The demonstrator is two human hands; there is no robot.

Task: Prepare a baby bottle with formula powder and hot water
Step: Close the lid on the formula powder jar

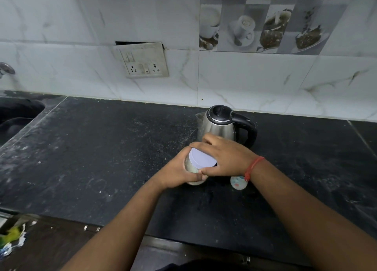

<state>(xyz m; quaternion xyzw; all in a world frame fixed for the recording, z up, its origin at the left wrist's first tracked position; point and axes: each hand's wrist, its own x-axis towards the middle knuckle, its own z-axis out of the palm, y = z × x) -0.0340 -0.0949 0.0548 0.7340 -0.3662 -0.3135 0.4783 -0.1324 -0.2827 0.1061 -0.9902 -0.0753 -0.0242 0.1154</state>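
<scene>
The task looks only begun: on the counter (102, 148) before the kettle (219, 123), the left hand (177, 172) clasps the formula jar (193, 168), the right hand (222, 158) grips its lid (202, 158), nothing poured yet.

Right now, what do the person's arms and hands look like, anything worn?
Both forearms are bare, with no sleeves in view. The left hand shows no rings, watch or glove. The right hand is also ungloved; a thin red thread band circles its wrist. No other jewellery or markings show.
</scene>
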